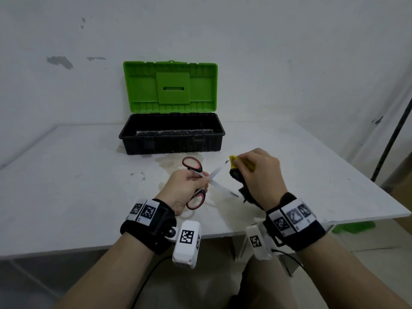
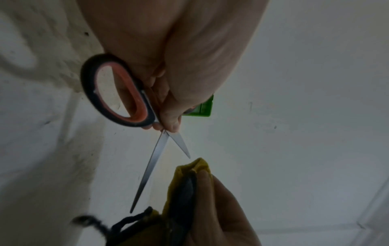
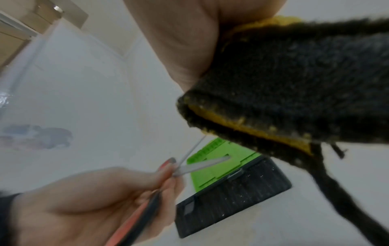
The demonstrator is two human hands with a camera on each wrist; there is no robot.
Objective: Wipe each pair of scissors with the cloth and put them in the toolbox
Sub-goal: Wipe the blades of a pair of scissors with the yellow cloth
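Scissors [image 1: 201, 182] with black-and-red handles and blades spread wide in an X, hovering above the white counter [image 1: 78, 175], in front of the toolbox [image 1: 171, 132] and well outside it. Left hand [image 1: 185, 189] gripping them near the pivot, fingers [image 2: 168, 114] curling round the shank between the two handle loops, thumb pressing on top; one loop sticking out toward the toolbox, the other peeking out under the palm toward the wrist. Right hand [image 1: 259, 175] clutching the cloth [image 1: 239, 172], yellow on one face and dark on the other, fingers bunching it into a fold; frayed dark threads dangling from its lower edge. Folded yellow edge of the cloth meeting the tip of the farther blade in the head view; the left wrist view showing that tip just short of the fold, so actual contact being hard to call. Nearer blade pointing toward the right wrist, its tip close to the dark hanging part of the cloth. Toolbox sitting at the back of the counter against the wall, black base facing forward, green lid [image 1: 170, 85] standing open and upright behind it; interior looking dark, contents not making themselves out. Faint brownish stain [image 1: 169, 161] spreading on the counter just in front of the toolbox.
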